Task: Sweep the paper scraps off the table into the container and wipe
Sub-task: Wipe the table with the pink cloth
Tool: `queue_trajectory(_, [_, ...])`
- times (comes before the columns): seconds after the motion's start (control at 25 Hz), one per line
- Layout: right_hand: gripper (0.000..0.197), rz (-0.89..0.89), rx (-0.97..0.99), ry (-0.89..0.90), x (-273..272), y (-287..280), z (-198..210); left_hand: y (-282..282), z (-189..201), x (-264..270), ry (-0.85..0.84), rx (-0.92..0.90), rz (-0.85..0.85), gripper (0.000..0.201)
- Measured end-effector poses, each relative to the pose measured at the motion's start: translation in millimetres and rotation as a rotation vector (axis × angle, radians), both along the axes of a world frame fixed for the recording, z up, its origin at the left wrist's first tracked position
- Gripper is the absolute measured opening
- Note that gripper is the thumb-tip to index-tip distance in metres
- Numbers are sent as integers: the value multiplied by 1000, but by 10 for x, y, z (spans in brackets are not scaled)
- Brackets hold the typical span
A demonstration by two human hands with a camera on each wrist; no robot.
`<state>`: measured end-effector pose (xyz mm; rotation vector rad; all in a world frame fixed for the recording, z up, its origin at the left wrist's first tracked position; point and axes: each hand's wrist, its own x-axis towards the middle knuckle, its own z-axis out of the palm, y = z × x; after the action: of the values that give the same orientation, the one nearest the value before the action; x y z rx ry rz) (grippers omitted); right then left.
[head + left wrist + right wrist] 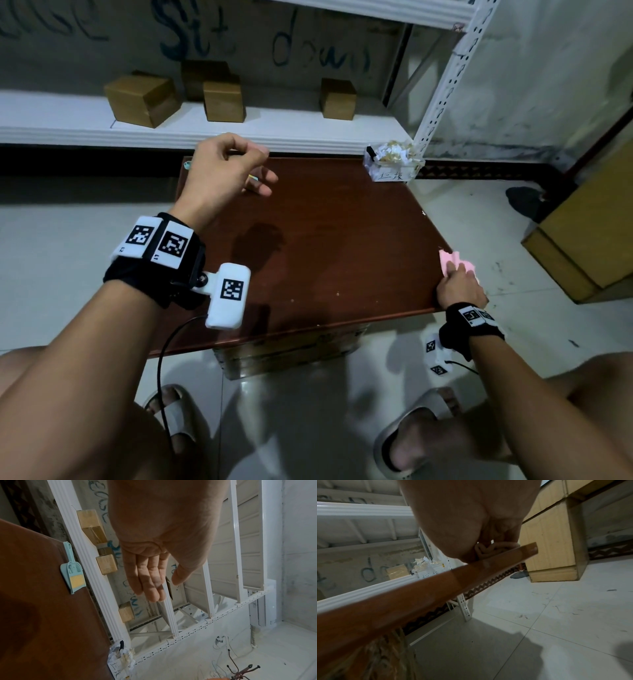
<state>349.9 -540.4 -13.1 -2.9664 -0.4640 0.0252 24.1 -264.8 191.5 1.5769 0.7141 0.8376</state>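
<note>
My left hand hovers over the far left part of the brown table with fingers relaxed and nothing in it; in the left wrist view the fingers are straight. A small blue dustpan with a yellow brush lies at the table's far left corner, mostly hidden behind that hand in the head view. A clear container heaped with paper scraps stands at the far right corner. My right hand grips a bunched pink cloth on the table's right edge, near the front; the cloth shows under the curled fingers.
A white shelf with several brown boxes runs behind the table, its perforated post beside the container. A wooden cabinet stands on the floor at the right. A box sits under the table, with my sandalled feet in front of it.
</note>
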Motion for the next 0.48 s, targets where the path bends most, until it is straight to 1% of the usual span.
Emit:
queue_trajectory(0.08, [44, -36, 32, -10, -59, -52, 1, -6, 6, 3, 5, 9, 1, 12])
queue_trajectory(0.16, [45, -52, 20, -30, -118, -50, -12, -30, 12, 10, -10, 10, -4, 13])
queue_trajectory(0.28, [47, -29, -93, -30, -252, -17, 13, -52, 16, 22, -5, 18, -8, 17])
queue_trajectory(0.4, [40, 9, -112, 2, -517, 115, 106, -44, 1, 39, 19, 33, -13, 27])
queue_trajectory(0.48, [38, 43, -122, 35, -759, 265, 163, -73, 2, 51, 11, 27, -28, 23])
